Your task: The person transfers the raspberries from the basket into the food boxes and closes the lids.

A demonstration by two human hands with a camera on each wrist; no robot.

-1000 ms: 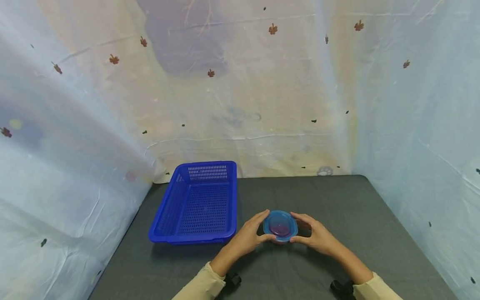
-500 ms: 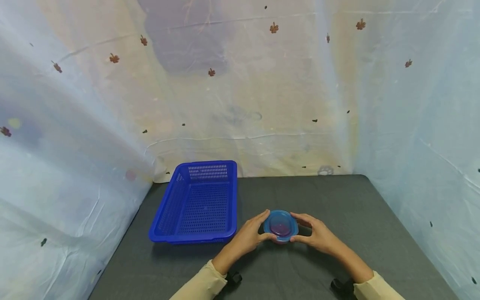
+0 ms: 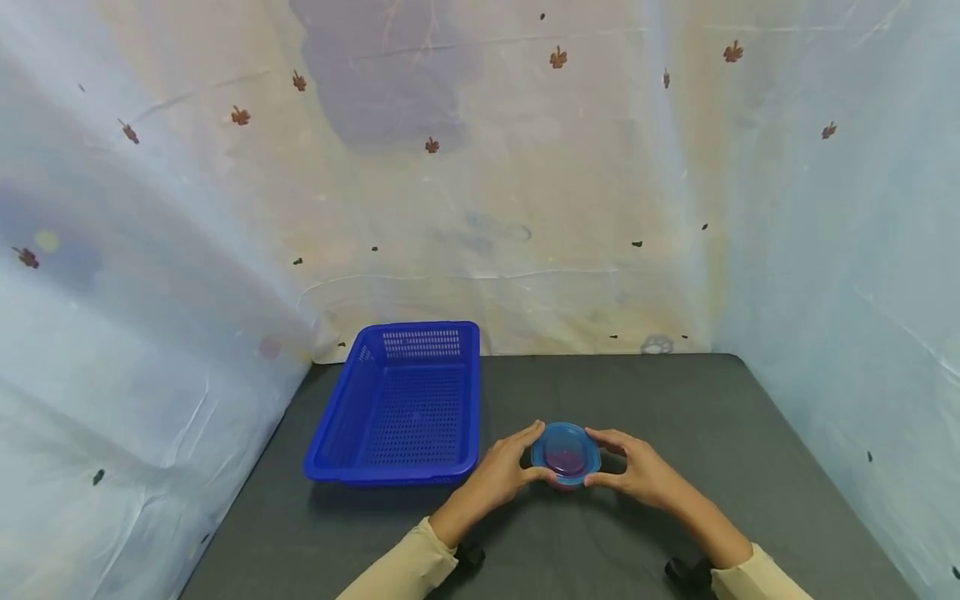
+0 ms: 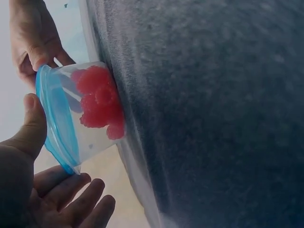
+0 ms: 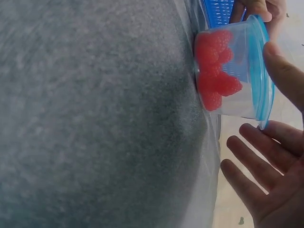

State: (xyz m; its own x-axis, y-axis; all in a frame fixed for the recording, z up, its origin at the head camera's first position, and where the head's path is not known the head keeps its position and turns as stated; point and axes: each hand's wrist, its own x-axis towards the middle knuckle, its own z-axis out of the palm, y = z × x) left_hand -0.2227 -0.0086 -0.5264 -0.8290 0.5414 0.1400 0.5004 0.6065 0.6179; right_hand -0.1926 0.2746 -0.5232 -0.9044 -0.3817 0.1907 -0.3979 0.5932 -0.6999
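A clear plastic food container (image 4: 97,137) with a blue lid (image 3: 566,446) stands on the dark table. Red raspberries (image 5: 213,71) show through its wall, gathered at the bottom. My left hand (image 3: 501,471) holds the lid's rim from the left, thumb at the near side and index finger at the far side. On the opposite side my right hand (image 3: 633,471) grips the rim in the same way. In both wrist views the other fingers spread below the lid, apart from the container's wall. The lid sits on the container.
A blue perforated plastic basket (image 3: 467,400) stands left of the container, close to my left forearm. Dark grey cloth covers the table (image 3: 637,392). Pale printed sheeting (image 3: 525,192) hangs behind it and along both sides.
The head view has shifted slightly, so everything sits a little further right in it. Both hands keep the same hold on the container's lid.
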